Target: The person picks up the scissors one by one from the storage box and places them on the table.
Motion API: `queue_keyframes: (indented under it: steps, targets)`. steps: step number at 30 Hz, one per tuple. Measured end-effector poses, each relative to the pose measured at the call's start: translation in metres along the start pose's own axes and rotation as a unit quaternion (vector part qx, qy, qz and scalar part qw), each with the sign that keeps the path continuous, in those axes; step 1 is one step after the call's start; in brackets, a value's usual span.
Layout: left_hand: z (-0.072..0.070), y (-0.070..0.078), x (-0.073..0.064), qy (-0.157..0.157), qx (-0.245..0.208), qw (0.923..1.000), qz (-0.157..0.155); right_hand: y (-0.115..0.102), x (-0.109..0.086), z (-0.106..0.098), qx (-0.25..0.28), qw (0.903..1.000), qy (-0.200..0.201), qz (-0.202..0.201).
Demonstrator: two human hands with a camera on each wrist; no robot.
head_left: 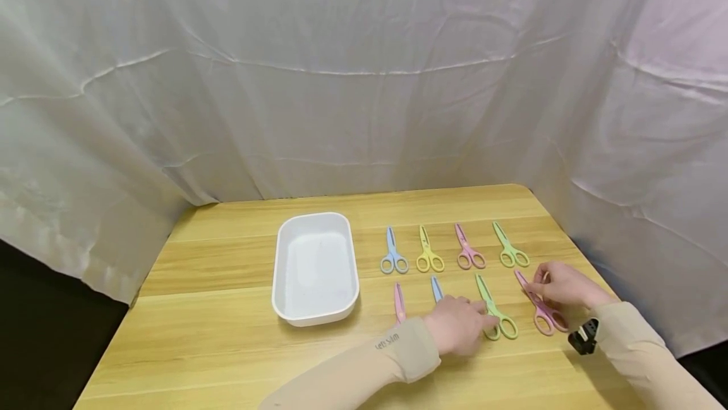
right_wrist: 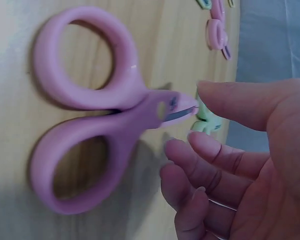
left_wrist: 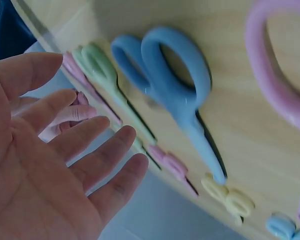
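My left hand [head_left: 462,325] hovers with fingers spread over the near row, between the blue scissors [head_left: 436,288] and the green scissors [head_left: 486,293]; its fingertips overlap the green handles. Handles of the blue pair are hidden by that hand in the head view but show in the left wrist view. To its left lie pink scissors [head_left: 400,301], partly covered by the arm. At the right end, my right hand [head_left: 563,285] is at the blades of another pink pair of scissors [right_wrist: 135,107]. Thumb and forefinger stand apart on either side of the blade end; contact is unclear.
A far row holds blue scissors [head_left: 392,242], yellow scissors [head_left: 425,246], pink scissors [head_left: 463,242] and green scissors [head_left: 503,239], tips away from me. A white tray [head_left: 318,319] stands left of both rows. Grey curtains [head_left: 364,113] surround the wooden table [head_left: 210,334].
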State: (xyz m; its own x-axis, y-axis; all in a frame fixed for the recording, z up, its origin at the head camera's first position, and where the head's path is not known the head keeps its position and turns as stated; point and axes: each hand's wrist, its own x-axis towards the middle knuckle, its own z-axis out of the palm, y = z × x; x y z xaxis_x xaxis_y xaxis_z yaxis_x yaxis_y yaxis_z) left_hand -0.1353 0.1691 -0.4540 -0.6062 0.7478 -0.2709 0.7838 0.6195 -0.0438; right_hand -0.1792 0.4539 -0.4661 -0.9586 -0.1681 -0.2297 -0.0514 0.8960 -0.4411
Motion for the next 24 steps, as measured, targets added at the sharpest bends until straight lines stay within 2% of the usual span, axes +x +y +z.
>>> queue_keyframes:
  steps: [4, 10, 18, 24]
  targets:
    - [-0.008, -0.012, -0.005, 0.016, 0.004, 0.9998, -0.012, -0.009, 0.004, -0.008, -0.022, 0.9995, 0.019, -0.01]
    - [-0.018, -0.036, -0.014, 0.041, -0.025, 0.9985, -0.025, -0.019, 0.009, -0.017, -0.047, 0.9972, 0.047, -0.033]
    - [-0.032, -0.075, -0.029, 0.08, -0.054, 0.9943, -0.046, -0.025, 0.02, -0.029, -0.091, 0.9872, 0.105, -0.078]
    - [-0.039, -0.111, -0.047, 0.094, -0.078, 0.989, -0.083, -0.033, 0.03, -0.037, -0.091, 0.984, 0.117, -0.099]
